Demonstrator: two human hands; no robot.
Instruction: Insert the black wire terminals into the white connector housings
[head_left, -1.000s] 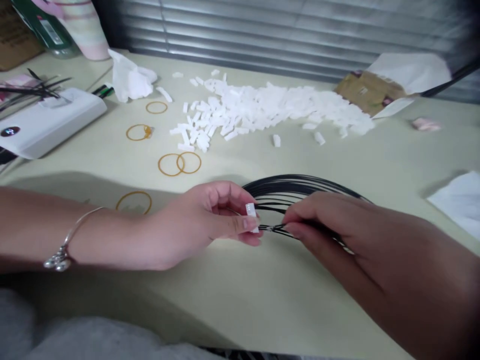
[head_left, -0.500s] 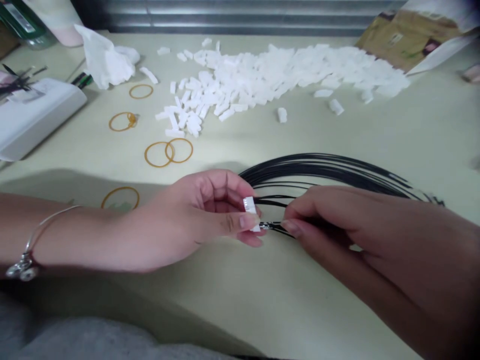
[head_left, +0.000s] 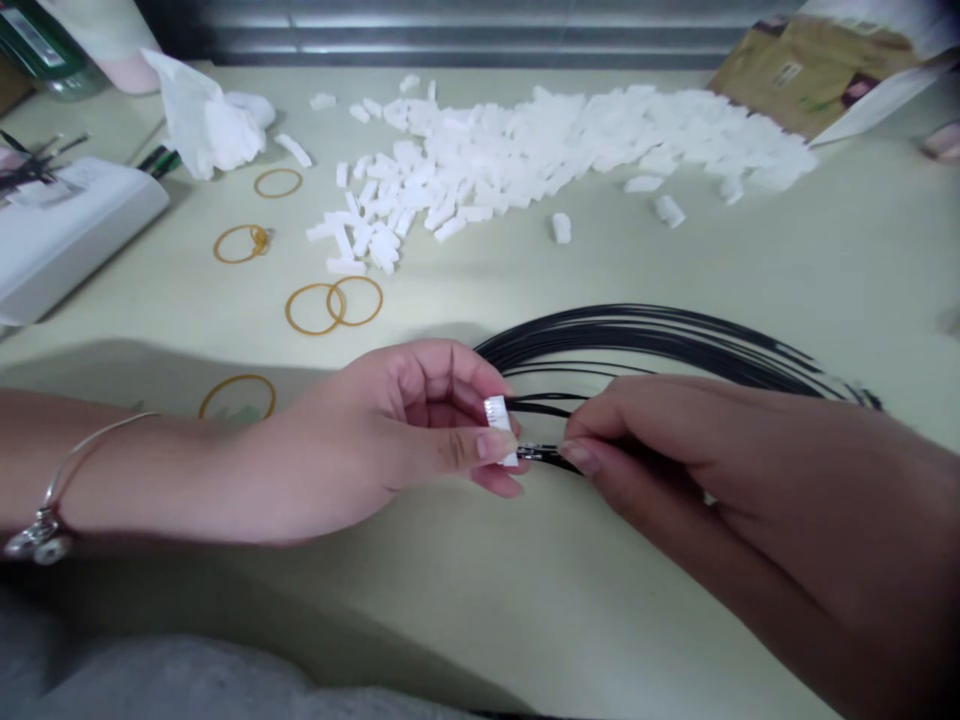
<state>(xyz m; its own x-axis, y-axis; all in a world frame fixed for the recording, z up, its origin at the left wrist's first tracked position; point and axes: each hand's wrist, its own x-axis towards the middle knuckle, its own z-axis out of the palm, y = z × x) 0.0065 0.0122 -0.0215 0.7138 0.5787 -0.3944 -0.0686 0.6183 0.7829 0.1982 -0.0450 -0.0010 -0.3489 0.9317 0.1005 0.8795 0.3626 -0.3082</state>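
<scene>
A white plug (head_left: 499, 425) is being pinched by the left hand (head_left: 424, 430), and black wires (head_left: 637, 335) are being pinched by the right hand (head_left: 675, 480). Their ends are being held sideways between the hands, pointing left at the plug, just beside it.

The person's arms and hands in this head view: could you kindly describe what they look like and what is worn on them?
Both arms are bare, with no sleeves or gloves, and no rings show on the left hand or the right hand. The left wrist wears a thin silver bangle with a small cluster of dangling charms.
</scene>
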